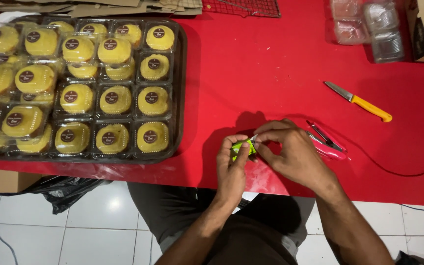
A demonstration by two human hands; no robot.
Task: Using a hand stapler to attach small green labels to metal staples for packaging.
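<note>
Nearest the camera, both hands meet over the front edge of the red desk [271, 64]. The left hand [231, 169] is curled closed around a small bright green object [242, 146], probably a box of staples, thumb and fingers pinching it from the sides so that it stays steady. The right hand [293, 154] bends over it from the other side, fingertips closed on the object's end, seemingly to pick something out of it; what lies between the fingertips is too small to tell. The green object sits just above the desk, between the two hands.

Just beside the right hand lies a pink stapler [327, 143], open, within easy reach. Farther right and back lies a knife with a yellow handle [361, 102], well apart from the hands. To the left, a dark tray [180, 88] holds rows of yellow cakes in clear lidded boxes [111, 100], some stacked. At the far edge stand empty clear plastic boxes [369, 24] and a wire rack [244, 7].
</note>
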